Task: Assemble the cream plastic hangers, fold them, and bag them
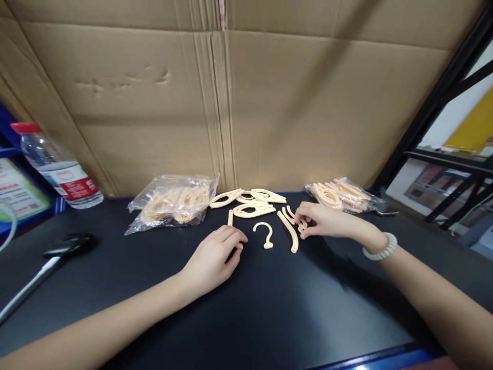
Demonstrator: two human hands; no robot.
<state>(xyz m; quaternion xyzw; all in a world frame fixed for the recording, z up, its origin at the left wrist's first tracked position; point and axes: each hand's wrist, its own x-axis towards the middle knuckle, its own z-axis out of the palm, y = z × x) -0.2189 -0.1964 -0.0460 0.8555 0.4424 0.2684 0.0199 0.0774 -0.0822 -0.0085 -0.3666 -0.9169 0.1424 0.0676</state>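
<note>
My left hand [215,254] is closed over a cream plastic hanger arm [230,218]; its top sticks out beyond my fingers and its lower end shows at the fingertips. Right of it a loose hanger hook [265,235] lies flat on the black table. My right hand [325,220] pinches a small cream hanger piece [302,226], partly hidden by the fingers. Beside that hand lie a longer curved hanger arm [288,232] and a shorter piece [288,215]. Several folded hangers [254,209] are grouped behind the hook.
A clear bag of cream hanger parts [173,200] stands at back left, another bag [341,194] at back right. On the left are a water bottle [65,172] and a black mouse-like device [69,245] with a white cable. A cardboard sheet [154,103] closes off the back.
</note>
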